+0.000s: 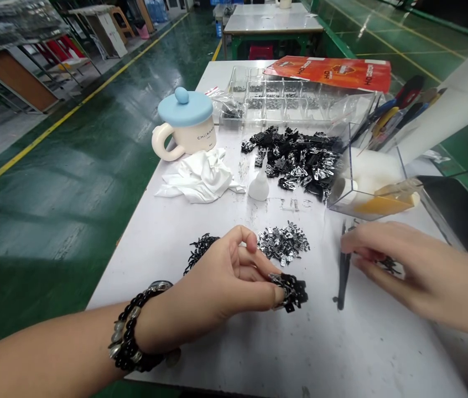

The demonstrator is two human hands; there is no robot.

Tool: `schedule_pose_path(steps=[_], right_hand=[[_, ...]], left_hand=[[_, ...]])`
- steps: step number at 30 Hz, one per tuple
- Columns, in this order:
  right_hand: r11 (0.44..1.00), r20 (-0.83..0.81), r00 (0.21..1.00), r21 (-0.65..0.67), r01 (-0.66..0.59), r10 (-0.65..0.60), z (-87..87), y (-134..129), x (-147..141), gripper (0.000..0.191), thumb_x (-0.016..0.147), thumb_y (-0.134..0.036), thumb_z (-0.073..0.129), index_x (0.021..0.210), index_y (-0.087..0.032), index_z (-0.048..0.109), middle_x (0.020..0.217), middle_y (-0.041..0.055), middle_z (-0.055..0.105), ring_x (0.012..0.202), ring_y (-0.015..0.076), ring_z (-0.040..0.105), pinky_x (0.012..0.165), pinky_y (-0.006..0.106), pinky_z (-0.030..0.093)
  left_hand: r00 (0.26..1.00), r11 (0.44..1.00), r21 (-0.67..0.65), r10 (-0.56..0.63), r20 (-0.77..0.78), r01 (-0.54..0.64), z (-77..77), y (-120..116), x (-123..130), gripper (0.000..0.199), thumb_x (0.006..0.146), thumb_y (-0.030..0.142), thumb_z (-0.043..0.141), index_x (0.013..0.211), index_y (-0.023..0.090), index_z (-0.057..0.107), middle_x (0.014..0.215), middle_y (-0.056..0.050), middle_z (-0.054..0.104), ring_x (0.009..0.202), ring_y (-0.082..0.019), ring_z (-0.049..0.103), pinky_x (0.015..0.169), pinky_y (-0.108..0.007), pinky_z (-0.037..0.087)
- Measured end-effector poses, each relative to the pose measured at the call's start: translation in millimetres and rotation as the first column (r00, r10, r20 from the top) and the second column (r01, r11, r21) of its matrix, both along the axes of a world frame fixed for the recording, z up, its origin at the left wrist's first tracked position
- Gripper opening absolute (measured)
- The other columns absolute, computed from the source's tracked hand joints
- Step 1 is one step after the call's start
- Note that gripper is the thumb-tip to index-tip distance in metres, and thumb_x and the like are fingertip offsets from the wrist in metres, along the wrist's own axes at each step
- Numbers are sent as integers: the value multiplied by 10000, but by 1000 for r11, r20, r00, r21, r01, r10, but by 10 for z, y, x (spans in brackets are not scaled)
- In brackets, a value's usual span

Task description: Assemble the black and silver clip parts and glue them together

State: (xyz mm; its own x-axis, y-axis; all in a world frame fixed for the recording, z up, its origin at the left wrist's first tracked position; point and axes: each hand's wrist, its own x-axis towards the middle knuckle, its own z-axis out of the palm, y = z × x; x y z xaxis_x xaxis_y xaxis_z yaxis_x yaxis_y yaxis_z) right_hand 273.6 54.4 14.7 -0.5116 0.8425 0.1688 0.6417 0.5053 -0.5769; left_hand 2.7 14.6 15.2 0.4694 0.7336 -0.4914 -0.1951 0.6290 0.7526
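The left hand [221,282] pinches a clump of black clips [294,291] between thumb and fingertips beside a small silver pile [282,243], the right hand's [420,271] grip is unclear, and a large heap [296,160] lies unsorted beyond.

A factory workshop; green epoxy floor [47,221], yellow lane lines [51,127], workbenches [273,16].

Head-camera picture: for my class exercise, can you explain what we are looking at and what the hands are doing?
This view comes from a camera worn on a person's head, looking down at their own bare hands over a white table. The left hand, wearing a beaded bracelet, pinches a clump of small black-and-silver metal parts. The right hand sits beside a slim black tool; whether it grips anything is unclear. Further back lie a loose pile of silver parts, a bigger dark pile and a clear compartment tray.
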Motion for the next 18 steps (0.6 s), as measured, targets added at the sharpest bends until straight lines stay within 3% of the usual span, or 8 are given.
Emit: schedule_pose_path(steps=[2,5,7,10,14,18], right_hand=[[995,122,990,57,-78,71,57,-3,-27,99,830,-293,507,766,-224,536,683,25,546,576,155,496,480,299,401],[982,4,996,166,90,-92,56,11,-110,105,827,-331,528,829,-226,522,782,36,561,675,183,536,556,328,429],[983,-161,976,86,163,-148,3,34,-222,174,806,-332,579,934,-228,524,904,46,577,785,201,560,668,355,469],[988,-275,951,-97,121,-144,-86,94,-473,376,794,-369,612,1105,-219,464,1088,72,553,887,207,562,752,371,499],[980,-157,971,-113,166,-183,-151,250,-829,593,745,-435,642,1207,-157,394,1199,125,504,907,222,559,762,389,501],[963,-9,969,-108,246,-249,-193,433,-1049,623,721,-445,663,1200,-133,414,1141,134,541,854,236,566,694,383,485]], left_hand=[[1000,1000,-14,16,6,-16,2,7,4,422,705,93,713,851,205,332,869,37,603,650,-51,606,595,-149,469],[999,998,-48,30,21,-29,17,18,25,413,693,53,691,842,196,333,829,48,589,621,-50,600,599,-166,471],[999,997,-62,36,34,-34,28,25,42,414,685,28,674,844,194,329,793,58,582,614,-55,600,613,-186,475],[999,997,-76,30,30,-28,43,31,62,407,680,15,653,837,190,320,752,63,580,600,-58,592,620,-202,466],[1000,999,-50,15,16,-14,72,27,69,399,677,1,622,822,188,302,706,60,586,596,-56,579,604,-186,441],[999,998,-58,40,7,-39,98,17,60,406,658,2,638,819,185,312,736,74,573,555,-21,547,576,-161,431]])
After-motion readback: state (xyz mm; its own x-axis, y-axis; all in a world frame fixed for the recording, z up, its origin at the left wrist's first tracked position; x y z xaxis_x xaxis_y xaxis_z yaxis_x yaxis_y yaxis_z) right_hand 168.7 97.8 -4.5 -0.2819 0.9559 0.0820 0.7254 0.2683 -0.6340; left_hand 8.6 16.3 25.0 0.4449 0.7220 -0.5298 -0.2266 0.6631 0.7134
